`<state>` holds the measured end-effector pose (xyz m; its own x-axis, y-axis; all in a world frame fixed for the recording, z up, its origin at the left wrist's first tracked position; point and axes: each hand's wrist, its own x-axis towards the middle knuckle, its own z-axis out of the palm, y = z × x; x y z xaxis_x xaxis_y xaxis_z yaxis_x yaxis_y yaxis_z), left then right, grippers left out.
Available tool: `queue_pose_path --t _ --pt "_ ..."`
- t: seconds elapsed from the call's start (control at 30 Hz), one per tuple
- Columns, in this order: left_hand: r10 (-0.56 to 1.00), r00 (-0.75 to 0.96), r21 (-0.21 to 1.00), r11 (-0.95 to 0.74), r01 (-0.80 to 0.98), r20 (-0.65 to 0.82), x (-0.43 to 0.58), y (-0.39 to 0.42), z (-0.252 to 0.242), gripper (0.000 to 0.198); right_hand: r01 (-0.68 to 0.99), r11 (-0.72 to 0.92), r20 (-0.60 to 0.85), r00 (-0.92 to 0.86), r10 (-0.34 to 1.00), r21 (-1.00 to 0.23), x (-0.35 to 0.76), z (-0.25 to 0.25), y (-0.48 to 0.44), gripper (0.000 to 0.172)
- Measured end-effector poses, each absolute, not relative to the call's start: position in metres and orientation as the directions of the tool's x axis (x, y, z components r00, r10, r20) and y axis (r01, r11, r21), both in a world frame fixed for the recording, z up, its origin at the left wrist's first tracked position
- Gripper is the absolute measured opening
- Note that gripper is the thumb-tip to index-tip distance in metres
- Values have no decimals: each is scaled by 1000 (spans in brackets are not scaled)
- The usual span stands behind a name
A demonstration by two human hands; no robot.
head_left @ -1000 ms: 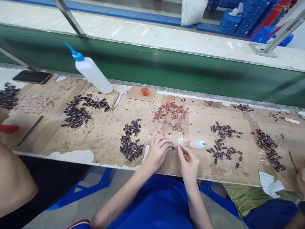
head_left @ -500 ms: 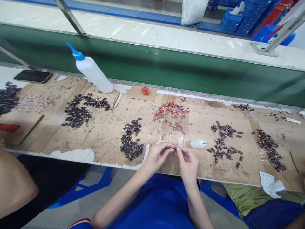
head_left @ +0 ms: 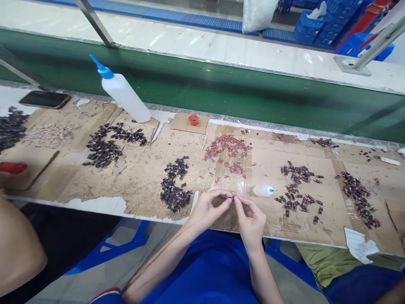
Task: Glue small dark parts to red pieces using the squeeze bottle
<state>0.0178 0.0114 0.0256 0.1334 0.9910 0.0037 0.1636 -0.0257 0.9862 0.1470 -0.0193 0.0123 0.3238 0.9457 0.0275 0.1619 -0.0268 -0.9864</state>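
Note:
My left hand (head_left: 211, 207) and my right hand (head_left: 251, 215) meet fingertip to fingertip over the front of the cardboard. Both are closed in a pinch around a tiny dark part (head_left: 233, 197), mostly hidden by the fingers. A small white bottle with a blue tip (head_left: 263, 190) lies just right of my right hand. Beyond my hands is a scattered pile of small red parts (head_left: 228, 145). Left of my left hand sits a heap of small black parts (head_left: 175, 200). To the right, small black-and-red pieces (head_left: 297, 175) lie in a loose group.
A large white squeeze bottle (head_left: 126, 97) stands at the back, beside a red cup (head_left: 193, 120). A phone (head_left: 44, 99) lies at far left. More black-and-red pieces (head_left: 356, 192) and a paper slip (head_left: 360, 245) are at right. People sit on both sides. A green belt (head_left: 202, 84) runs behind.
My hands stay together in nearly the same place, with small finger shifts around the tiny part. At far left, the neighbouring person's arm has moved slightly.

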Motion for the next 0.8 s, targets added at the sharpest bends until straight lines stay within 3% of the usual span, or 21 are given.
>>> queue_pose_path --t 0.2,0.33,0.47,0.57,0.63,0.7,0.8 --pt "986 164 975 -13 220 -24 19 11 28 7 193 -20 34 267 963 -981 154 13 -21 18" --pt "950 311 988 -8 151 -40 25 9 27 9 224 -40 27 289 957 -974 171 14 -28 22" --pt "917 398 970 -115 215 21 18 14 27 32 314 -44 78 364 928 -948 201 15 -35 23" --pt "963 243 859 -223 461 120 -6 23 28 26 367 -98 160 609 777 -925 224 16 -33 27" --pt "986 62 713 -154 684 153 -26 29 30 16 424 -85 234 643 729 -902 235 18 -29 33" --pt "981 -123 549 22 836 148 -44 32 33 13 539 -42 329 572 751 -841 241 19 -22 39" --pt "956 -279 380 226 897 90 -59 33 34 12 729 63 452 351 820 -681 240 18 -10 51"
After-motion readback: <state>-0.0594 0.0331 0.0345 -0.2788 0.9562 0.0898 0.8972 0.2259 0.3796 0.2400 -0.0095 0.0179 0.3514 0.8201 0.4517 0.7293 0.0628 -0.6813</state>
